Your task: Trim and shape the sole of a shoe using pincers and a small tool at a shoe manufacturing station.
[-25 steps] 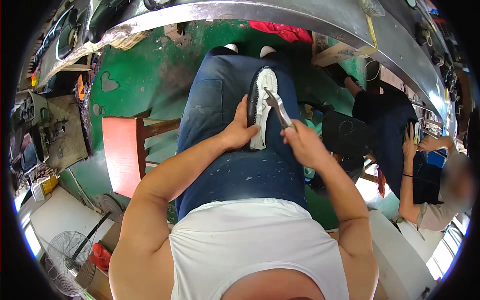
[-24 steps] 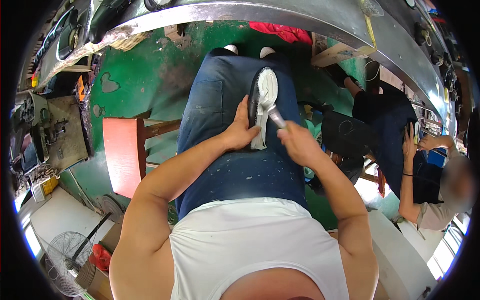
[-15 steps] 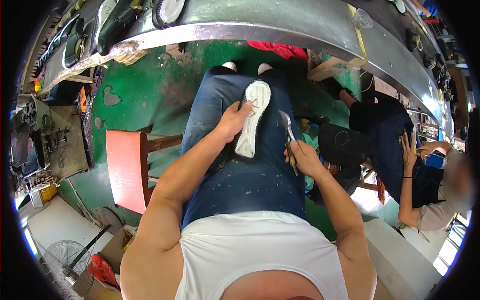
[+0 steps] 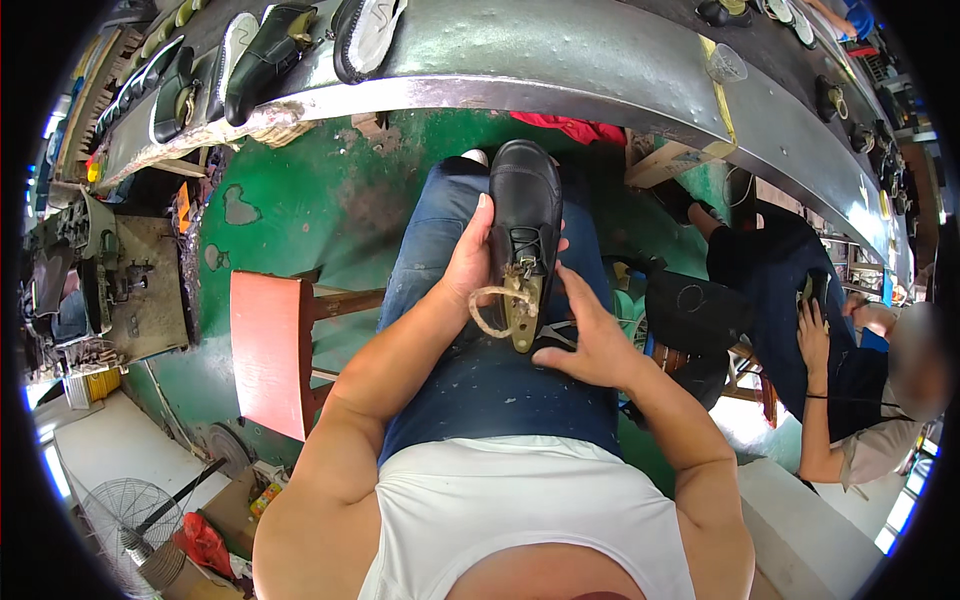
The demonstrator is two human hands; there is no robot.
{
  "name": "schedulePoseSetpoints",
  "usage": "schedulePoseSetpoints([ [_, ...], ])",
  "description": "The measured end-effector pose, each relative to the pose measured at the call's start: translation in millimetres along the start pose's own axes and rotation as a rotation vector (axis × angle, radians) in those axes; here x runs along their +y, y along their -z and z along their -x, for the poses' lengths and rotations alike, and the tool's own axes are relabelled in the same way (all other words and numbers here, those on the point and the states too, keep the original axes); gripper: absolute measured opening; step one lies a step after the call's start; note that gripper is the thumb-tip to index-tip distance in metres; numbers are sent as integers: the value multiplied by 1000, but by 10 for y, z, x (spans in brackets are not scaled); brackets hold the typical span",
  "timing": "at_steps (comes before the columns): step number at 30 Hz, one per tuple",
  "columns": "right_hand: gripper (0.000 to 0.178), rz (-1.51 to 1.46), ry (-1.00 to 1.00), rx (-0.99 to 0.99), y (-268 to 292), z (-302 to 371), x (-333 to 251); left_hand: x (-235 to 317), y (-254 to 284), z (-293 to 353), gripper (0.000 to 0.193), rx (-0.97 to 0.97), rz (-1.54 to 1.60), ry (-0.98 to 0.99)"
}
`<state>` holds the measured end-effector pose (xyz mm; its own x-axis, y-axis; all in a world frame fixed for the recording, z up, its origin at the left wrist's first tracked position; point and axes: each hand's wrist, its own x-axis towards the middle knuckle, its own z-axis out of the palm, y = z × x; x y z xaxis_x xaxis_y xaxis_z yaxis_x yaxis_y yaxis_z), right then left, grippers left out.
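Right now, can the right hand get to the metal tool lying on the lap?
Probably yes. The right hand rests on the lap with the metal tool right by its fingers, nothing between them. The left hand alone grips the black shoe.

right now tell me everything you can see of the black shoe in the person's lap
The black shoe looks like smooth leather, laced, with a rounded toe pointing away from the person. It lies upper side up along the thighs. A tan form with a cord loop sticks out of its opening. The left hand grips its side; the right hand touches it near the heel end.
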<state>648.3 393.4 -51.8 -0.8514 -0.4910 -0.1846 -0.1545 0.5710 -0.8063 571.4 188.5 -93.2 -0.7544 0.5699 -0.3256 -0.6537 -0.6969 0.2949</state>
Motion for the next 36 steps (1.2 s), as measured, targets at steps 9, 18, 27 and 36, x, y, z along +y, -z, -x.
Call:
schedulePoseSetpoints([
  [9,123,45,-45,43,49,-385,-132,-9,69,-295,55,367,41,-157],
  [18,95,459,79,198,-35,-612,91,-19,250,-406,55,489,95,-33],
  [27,110,195,100,37,229,-507,-240,4,-59,-189,61,551,-218,-352],
  [36,72,-1221,53,265,1196,-1220,-228,1436,-637,-164,77,571,-1994,-1265],
])
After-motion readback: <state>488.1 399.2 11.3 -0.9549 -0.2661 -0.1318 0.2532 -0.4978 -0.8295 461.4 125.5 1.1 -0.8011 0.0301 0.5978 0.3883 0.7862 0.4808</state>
